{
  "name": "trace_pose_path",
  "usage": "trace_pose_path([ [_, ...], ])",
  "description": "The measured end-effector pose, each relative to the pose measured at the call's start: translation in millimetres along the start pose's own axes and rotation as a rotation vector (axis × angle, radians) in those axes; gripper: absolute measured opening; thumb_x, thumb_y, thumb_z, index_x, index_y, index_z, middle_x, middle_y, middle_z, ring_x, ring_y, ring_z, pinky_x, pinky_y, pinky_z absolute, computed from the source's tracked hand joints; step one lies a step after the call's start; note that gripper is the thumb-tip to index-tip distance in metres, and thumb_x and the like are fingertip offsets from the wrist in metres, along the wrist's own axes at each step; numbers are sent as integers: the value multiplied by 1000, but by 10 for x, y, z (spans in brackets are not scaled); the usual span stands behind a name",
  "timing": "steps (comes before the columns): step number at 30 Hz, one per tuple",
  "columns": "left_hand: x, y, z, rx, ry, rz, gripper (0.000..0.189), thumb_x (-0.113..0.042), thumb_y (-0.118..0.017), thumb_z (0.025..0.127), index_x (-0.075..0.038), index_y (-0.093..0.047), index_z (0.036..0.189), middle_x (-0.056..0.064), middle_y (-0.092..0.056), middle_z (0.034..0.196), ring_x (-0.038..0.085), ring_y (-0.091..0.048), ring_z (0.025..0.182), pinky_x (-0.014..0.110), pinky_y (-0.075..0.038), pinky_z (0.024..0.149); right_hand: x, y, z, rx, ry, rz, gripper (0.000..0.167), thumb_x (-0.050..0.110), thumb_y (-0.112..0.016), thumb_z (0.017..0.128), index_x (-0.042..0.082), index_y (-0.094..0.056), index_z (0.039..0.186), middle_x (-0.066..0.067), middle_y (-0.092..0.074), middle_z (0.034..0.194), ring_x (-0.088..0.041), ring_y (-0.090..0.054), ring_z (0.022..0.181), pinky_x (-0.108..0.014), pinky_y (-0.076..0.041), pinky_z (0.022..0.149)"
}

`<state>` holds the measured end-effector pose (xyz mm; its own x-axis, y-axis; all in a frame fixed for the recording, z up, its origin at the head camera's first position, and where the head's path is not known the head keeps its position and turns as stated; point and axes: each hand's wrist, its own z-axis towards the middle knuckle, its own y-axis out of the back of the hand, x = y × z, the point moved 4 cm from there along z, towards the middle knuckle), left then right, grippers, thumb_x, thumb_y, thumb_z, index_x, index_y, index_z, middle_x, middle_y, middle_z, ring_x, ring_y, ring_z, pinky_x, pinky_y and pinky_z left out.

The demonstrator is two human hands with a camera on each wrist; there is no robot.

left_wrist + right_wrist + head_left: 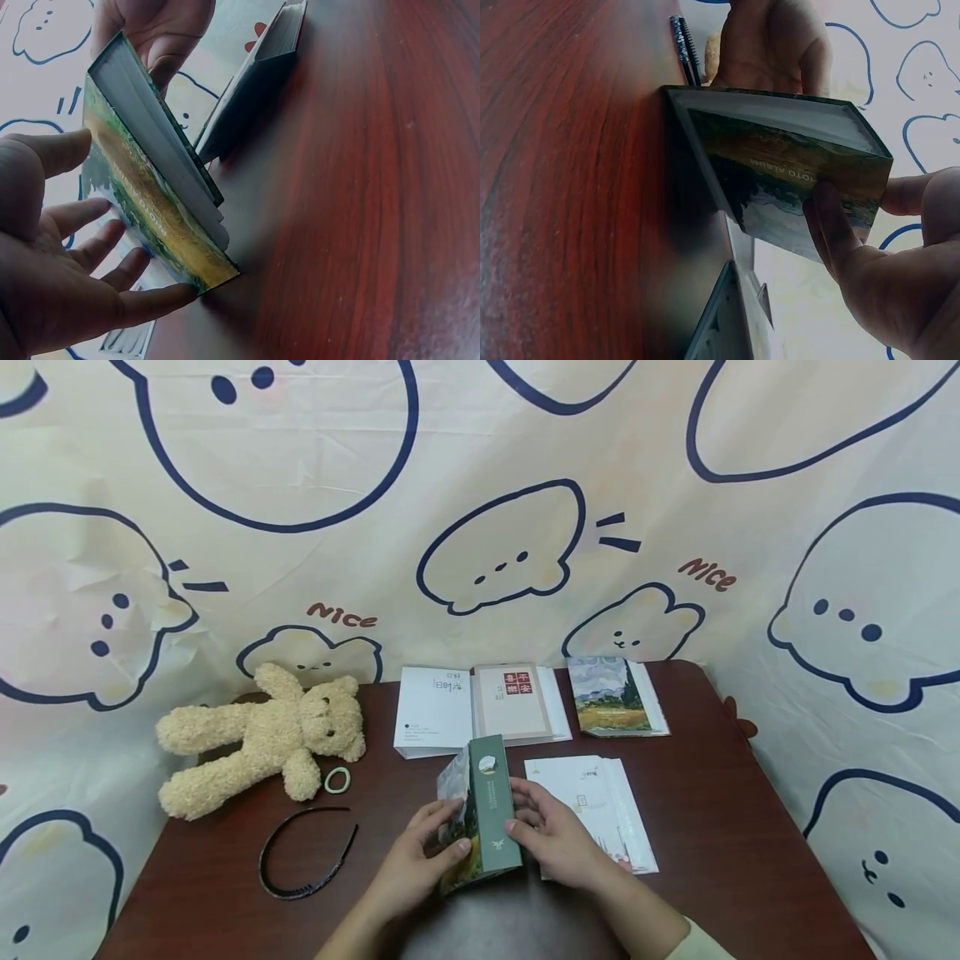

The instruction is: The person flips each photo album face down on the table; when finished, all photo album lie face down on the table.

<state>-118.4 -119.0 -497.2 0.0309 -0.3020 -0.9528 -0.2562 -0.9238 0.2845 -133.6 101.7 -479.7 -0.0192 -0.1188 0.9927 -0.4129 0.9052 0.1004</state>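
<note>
Both hands hold a photo album (497, 810) upright over the near middle of the table, its green spine facing me. The left hand (420, 860) holds its left cover, thumb close to the spine; in the left wrist view its fingers lie spread along the painted cover. The right hand (562, 839) grips the other side, with the thumb on the spine and fingertips on the painted cover (780, 169). White page edges (161, 127) show between the covers, which stand slightly apart. Just right of it, partly behind the right hand, lies a white album (592, 793).
At the back of the brown table (720, 827) lie a white album (431, 710), a beige one with a red label (513, 706), and a landscape-covered one (609, 697). To the left are a teddy bear (262, 735), a green hair tie (337, 780) and a black headband (266, 868).
</note>
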Motion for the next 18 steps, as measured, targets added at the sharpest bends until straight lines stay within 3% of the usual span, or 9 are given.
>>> trace_pose_path([
  [10, 30, 31, 7, 31, -14, 116, 58, -28, -77, 95, -12, -59, 147, 8, -46, 155, 38, -42, 144, 65, -35, 114, -63, 46, 16, -19, -61, -58, 64, 15, -65, 103, -5, -36, 157, -26, -57, 143, -32, -64, 123, -30, -58, 91],
  [18, 12, 69, -11, 51, -25, 216, 62, -33, -76, 96, -3, -57, 147, 11, -47, 156, 41, -41, 144, 67, -34, 113, -205, 33, 68, -28, -81, -141, 66, 16, -67, 101, -7, -38, 156, -25, -60, 141, -21, -68, 113, -27, -58, 87],
])
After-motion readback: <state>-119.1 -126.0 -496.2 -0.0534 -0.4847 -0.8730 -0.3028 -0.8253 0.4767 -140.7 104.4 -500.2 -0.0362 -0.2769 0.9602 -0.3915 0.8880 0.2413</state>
